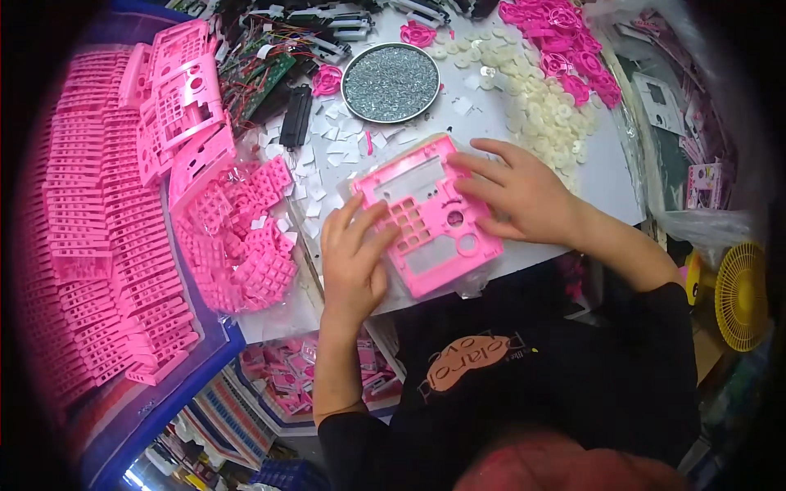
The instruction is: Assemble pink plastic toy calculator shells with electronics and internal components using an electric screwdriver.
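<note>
A pink plastic toy casing panel (454,219) lies tilted at the table's front edge, directly before me. It has a grid of small square openings, round holes and larger rectangular windows. My left hand (354,258) grips its left side, with bent fingertips reaching toward the square grid. From the right, my right hand (528,192) holds the opposite edge; its fingers spread onto the face near the round holes and the index finger is lifted off. What lies beneath the panel is mostly hidden, though clear plastic film shows at its lower edge.
A round tin of small metallic pieces (391,82) stands behind the panel. Cream discs (553,123) and pink loops (565,49) pile up at back right. Pink keypads (246,237) in plastic and stacked pink casings (90,204) crowd the left. Wired circuit boards (270,74) lie at back left.
</note>
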Demonstrator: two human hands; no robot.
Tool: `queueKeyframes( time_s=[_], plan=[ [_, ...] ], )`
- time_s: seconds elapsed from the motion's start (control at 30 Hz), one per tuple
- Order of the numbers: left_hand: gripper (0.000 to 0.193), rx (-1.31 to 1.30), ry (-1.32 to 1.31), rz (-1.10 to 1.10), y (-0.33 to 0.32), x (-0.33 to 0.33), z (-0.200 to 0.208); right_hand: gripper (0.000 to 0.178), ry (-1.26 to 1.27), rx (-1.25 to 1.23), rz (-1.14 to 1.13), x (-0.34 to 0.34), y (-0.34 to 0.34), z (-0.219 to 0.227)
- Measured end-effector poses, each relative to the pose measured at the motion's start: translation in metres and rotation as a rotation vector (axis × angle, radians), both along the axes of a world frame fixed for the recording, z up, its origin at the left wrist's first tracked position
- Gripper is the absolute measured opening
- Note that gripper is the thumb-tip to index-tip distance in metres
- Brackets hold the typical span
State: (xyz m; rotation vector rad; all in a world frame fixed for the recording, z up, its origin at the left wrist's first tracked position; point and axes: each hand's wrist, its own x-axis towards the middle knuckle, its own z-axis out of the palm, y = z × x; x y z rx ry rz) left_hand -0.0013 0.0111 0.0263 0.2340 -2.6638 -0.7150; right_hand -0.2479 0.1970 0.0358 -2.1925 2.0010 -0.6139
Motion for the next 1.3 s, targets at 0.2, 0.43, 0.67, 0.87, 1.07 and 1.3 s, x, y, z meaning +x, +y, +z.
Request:
queueKeyframes(
  time_s=[0.2, 0.43, 0.67, 0.87, 1.07, 1.3],
  plan=[
    [0.037, 0.075, 0.065, -0.039, 0.028, -0.027, 0.019, 0.049, 0.069, 0.108, 0.056, 0.004, -0.018, 0.001],
    [0.031, 0.085, -0.057, -0.126, 0.044, -0.018, -0.011, 0.036, -0.333, 0.315, -0.442, -0.052, 0.056, 0.03],
    [0.029, 0.102, -0.032, -0.11, 0.05, -0.022, -0.015, 0.024, -0.262, 0.137, -0.41, -0.008, 0.124, -0.024],
    [0.031, 0.118, 0.031, -0.093, 0.044, -0.019, -0.009, 0.02, -0.145, 0.061, -0.284, -0.039, 0.041, -0.021],
    [0.02, 0.955, -0.062, 0.113, 0.076, -0.009, 0.02, 0.014, -0.739, -0.088, 0.035, -0.005, 0.013, 0.034],
    [0.018, 1.729, -0.135, -0.005, 0.068, -0.015, 0.017, 0.024, -0.524, -0.26, 0.112, 0.045, 0.007, 0.027]
  ],
)
